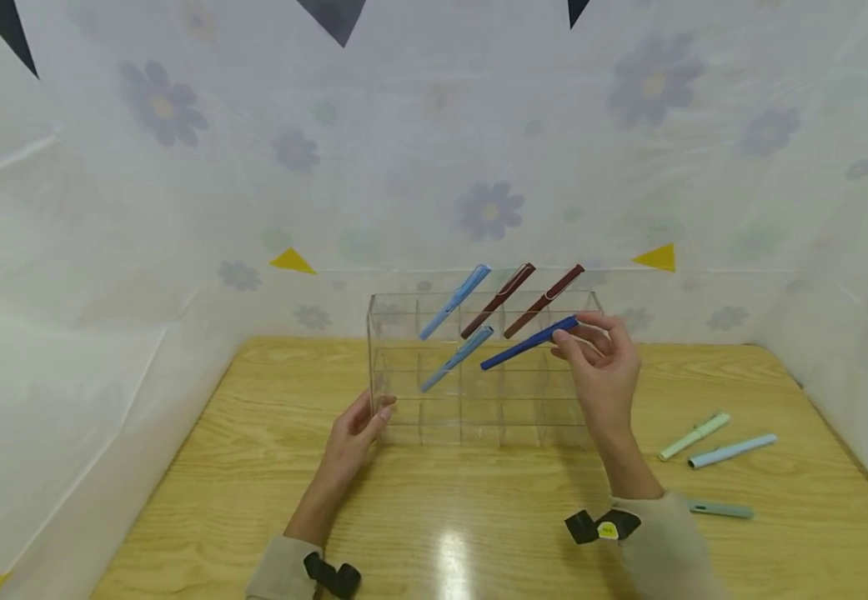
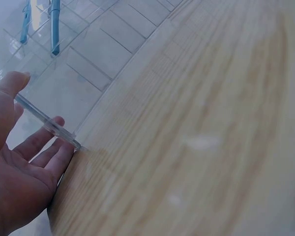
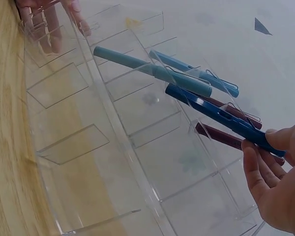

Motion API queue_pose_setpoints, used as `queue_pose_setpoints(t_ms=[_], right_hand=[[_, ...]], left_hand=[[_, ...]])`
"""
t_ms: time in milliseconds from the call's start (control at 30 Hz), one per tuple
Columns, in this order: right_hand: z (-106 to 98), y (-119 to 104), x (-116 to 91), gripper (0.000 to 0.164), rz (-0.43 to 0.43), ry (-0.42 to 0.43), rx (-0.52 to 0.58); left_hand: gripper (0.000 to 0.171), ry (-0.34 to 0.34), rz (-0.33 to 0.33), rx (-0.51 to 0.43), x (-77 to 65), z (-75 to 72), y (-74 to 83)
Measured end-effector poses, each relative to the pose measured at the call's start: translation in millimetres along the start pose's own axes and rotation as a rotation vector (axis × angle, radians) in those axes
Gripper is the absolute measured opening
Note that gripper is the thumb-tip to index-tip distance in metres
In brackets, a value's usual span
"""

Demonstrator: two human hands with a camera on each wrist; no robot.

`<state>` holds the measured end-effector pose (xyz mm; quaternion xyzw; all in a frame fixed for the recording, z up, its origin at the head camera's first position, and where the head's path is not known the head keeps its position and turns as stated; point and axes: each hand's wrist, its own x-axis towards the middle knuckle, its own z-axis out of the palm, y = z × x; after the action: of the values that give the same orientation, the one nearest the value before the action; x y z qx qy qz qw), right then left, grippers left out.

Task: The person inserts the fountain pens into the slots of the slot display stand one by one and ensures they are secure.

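While the left hand grips the left edge of a clear plastic compartmented rack, the right hand pinches a glossy dark blue pen before the rack's middle tier. The pen's long axis slopes, its pinched end up and rightward; whether the lower end has entered a compartment cannot be told. The rack bears two lighter blue pens and two dark red pens; right of it lie three pale pens, one partly hidden by a beige sleeve.
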<state>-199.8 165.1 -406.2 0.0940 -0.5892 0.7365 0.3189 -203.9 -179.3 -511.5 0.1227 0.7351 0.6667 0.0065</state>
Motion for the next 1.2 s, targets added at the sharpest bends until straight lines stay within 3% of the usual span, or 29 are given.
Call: queue_pose_setpoints(t_ms=[433,967,1200], right_hand=[[10,10,-1,0.029,0.021,-0.061,-0.073],[18,11,0,0.019,-0.035,-0.184,-0.277],[21,10,-1,0.018,-0.010,-0.184,-0.400]], left_hand=[[0.049,-0.007,0.000,0.019,5.7,-1.7,1.5],[0.050,0.000,-0.022,0.030,3.1,-1.2,4.4],[0.052,0.013,-0.048,0.029,0.0,-0.8,1.7]])
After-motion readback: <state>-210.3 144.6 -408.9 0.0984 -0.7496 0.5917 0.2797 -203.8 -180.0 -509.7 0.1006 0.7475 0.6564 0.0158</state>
